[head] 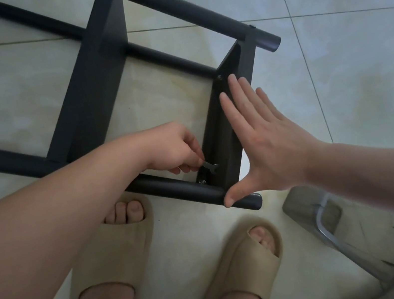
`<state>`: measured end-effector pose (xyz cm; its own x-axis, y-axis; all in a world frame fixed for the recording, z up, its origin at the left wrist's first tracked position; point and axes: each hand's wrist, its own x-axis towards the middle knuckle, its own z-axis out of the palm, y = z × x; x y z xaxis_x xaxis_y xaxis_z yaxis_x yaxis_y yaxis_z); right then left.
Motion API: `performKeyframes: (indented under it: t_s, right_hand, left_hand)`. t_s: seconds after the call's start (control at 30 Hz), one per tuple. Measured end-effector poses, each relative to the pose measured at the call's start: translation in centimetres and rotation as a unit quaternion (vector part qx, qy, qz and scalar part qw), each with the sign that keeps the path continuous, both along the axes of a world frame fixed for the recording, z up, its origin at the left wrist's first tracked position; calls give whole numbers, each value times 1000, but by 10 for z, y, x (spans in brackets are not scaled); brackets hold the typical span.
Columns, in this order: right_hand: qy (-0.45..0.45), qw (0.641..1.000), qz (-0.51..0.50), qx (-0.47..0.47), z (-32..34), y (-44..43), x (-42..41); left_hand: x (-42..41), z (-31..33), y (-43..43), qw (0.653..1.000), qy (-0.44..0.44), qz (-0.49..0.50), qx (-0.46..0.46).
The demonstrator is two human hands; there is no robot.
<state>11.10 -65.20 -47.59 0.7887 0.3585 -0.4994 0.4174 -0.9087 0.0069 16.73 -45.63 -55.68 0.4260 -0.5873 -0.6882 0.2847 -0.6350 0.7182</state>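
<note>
My left hand [174, 148] pinches the small wrench [211, 167] at lower centre, its length pointing right from my fingertips toward the bracket [216, 130], bolt [203, 181] just below; right hand [265, 137] braces there, fingers straight.

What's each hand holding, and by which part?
Left hand pinches a small flat wrench by its handle end. Right hand holds nothing: its straight fingers press flat against the black frame's end plate.

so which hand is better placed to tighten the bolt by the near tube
Left. The left hand pinches the small wrench right by the bolt, while the right hand lies flat against the end plate, likely steadying it.
</note>
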Motion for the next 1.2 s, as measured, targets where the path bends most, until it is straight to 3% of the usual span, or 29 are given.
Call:
performKeyframes:
  t_s: [0.73, 1.1, 1.2]
  right_hand:
    - [59, 992, -79, 76, -3, 8, -21]
    - [57, 991, -85, 89, -5, 8, -21]
    - [59, 990, -87, 95, -5, 8, -22]
  left_hand:
    - [-3, 19, 3, 994, 83, -8, -63]
    - [-6, 19, -9, 973, 203, 70, -88]
    - [-9, 20, -11, 974, 186, 93, -85]
